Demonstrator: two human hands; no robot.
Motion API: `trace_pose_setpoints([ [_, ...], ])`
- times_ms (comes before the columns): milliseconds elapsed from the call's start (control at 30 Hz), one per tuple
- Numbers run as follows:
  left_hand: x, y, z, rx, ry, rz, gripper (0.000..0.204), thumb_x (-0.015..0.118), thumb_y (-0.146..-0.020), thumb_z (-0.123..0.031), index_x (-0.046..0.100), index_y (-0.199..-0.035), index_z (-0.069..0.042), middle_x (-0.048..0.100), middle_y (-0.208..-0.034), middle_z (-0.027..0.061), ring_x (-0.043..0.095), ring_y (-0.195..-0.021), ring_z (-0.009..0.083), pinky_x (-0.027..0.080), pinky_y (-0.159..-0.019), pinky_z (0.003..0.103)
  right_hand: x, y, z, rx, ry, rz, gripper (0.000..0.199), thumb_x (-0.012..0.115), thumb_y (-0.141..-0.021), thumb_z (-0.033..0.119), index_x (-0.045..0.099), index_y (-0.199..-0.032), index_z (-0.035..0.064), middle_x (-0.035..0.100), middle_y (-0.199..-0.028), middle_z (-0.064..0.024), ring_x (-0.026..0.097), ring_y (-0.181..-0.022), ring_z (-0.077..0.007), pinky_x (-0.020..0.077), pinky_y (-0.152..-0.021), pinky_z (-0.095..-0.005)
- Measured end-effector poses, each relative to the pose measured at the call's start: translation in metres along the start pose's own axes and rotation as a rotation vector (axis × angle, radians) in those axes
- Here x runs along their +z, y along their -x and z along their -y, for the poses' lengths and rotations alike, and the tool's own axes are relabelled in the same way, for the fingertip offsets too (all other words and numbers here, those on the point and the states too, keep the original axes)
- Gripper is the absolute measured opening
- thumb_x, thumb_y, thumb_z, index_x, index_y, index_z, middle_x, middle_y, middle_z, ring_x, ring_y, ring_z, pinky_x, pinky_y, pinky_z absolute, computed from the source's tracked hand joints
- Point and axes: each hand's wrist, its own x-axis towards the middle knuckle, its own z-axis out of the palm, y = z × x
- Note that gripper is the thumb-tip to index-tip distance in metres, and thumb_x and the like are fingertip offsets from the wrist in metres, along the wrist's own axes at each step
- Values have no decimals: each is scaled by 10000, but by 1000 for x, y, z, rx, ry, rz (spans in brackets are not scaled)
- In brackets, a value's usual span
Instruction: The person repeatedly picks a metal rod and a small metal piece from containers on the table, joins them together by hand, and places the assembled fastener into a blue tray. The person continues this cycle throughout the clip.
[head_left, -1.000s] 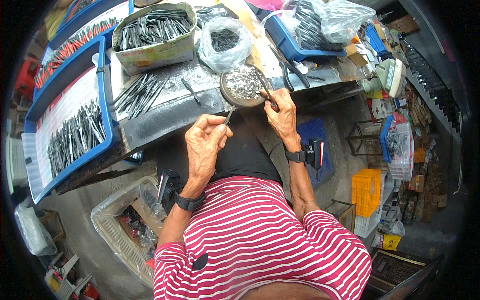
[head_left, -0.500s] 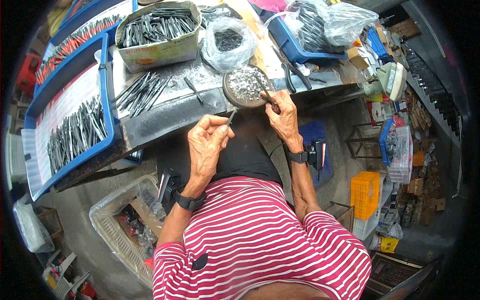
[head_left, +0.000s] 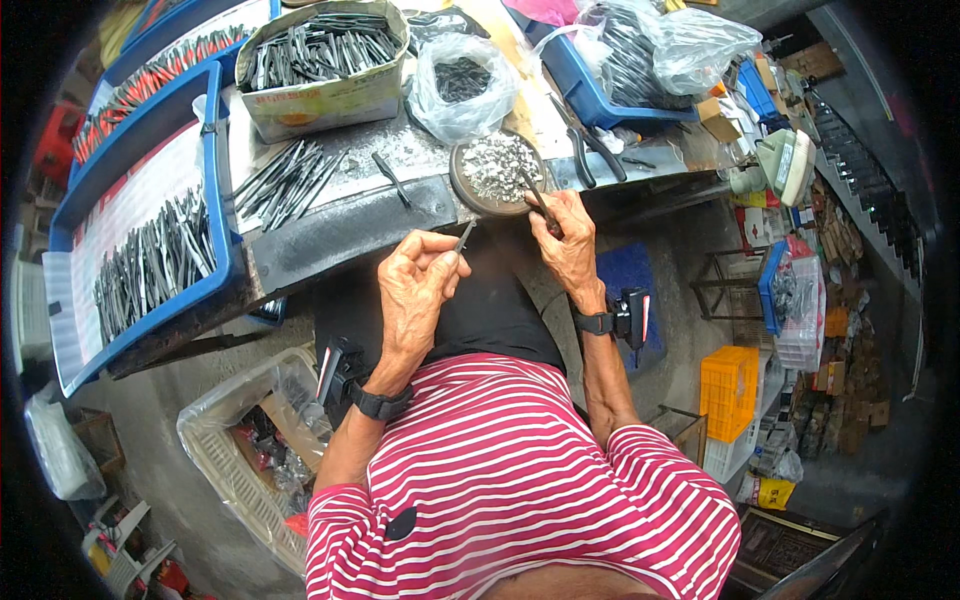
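My left hand pinches a short, thin dark piece between thumb and fingers, its end pointing up. In my right hand is a slender dark tool with a brownish handle; its kind is too small to make out. The tool's thin tip lies in front of the right side of a round shallow bowl full of whitish-grey flakes. Both hands are apart, just off the bench's near edge. Left of the bowl, a single dark stick-like piece lies on the bench.
A loose pile of dark sticks is on the bench. Behind stand a full carton and a plastic bag of dark parts. Blue trays are at left; black-handled pliers lie right of the bowl.
My right hand has drawn the tool slightly back toward me, its tip lower over the bowl. The left hand stays nearly in place with its piece.
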Motion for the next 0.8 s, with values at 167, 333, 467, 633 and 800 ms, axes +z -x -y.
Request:
trace_pose_setpoints([
  [167,-1,1,0,-32,25,0,127,563,-861,-58,555,-961,21,614,-741,81,454,-539,36,317,-448,147,-2,0,3,56,-52,19,233,616,-771,-9,655,-996,43,532,-825,-55,494,-636,-107,394,-541,-224],
  [333,0,1,0,-53,43,7,132,566,-862,-63,553,-962,22,613,-744,83,455,-540,39,313,-446,149,-1,-2,2,96,-122,24,151,639,-796,39,661,-946,36,529,-770,-18,477,-631,-82,381,-535,-214],
  [467,0,1,0,-56,44,14,135,568,-861,-67,551,-958,25,612,-746,86,453,-538,40,307,-443,147,-1,-3,0,128,-178,22,116,644,-802,55,659,-914,27,519,-731,-2,468,-628,-68,370,-538,-201],
  [633,1,1,0,-91,91,23,136,565,-861,-64,548,-957,32,610,-746,89,453,-535,38,296,-428,137,3,-3,2,182,-199,-8,76,635,-809,53,640,-871,9,507,-724,-5,433,-599,-71,349,-524,-216],
  [800,3,1,0,-123,126,42,131,553,-867,-50,543,-964,38,609,-752,91,461,-541,38,302,-422,128,12,-3,7,125,-119,-101,61,619,-819,43,603,-848,-8,495,-716,-23,418,-582,-87,341,-515,-228],
])
